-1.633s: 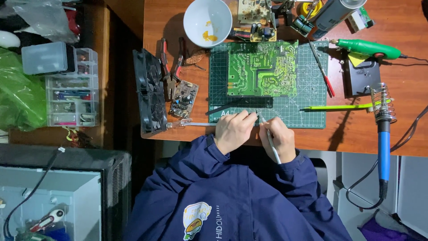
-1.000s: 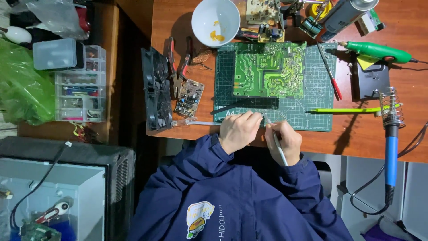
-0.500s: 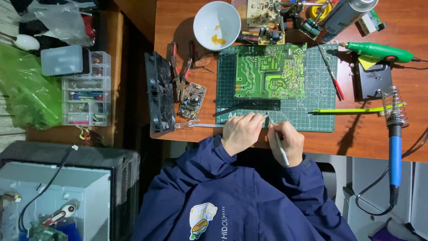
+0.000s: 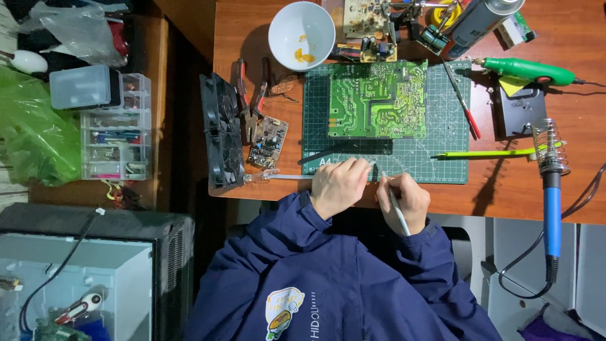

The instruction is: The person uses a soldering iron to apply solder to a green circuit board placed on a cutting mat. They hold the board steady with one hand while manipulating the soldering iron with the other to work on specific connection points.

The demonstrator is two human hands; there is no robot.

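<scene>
Both my hands rest at the near edge of a green cutting mat point(image 4: 442, 161) on a brown wooden desk point(image 4: 524, 189). My left hand point(image 4: 339, 187) is curled, its fingertips pinched on a small pale part point(image 4: 372, 163) that is too small to make out. My right hand point(image 4: 407, 201) grips a thin white pen-like tool point(image 4: 395, 203), with its tip at the left fingertips. A large green circuit board point(image 4: 377, 100) lies on the mat beyond my hands. A black strip point(image 4: 328, 151) lies just ahead of the left hand.
A white bowl point(image 4: 302, 35), red-handled pliers point(image 4: 250, 95), a small circuit board point(image 4: 268, 142) and a black fan point(image 4: 221, 132) sit at left. At right are a blue-handled soldering iron in its stand point(image 4: 551, 183), a green rotary tool point(image 4: 527, 69), a yellow-green pen point(image 4: 489, 153) and a red screwdriver point(image 4: 466, 107). Parts drawers point(image 4: 117, 136) stand far left.
The view has drifted slightly, so the desk sits further right in frame. My hands stay together at the mat's near edge, with the white tool still in the right hand.
</scene>
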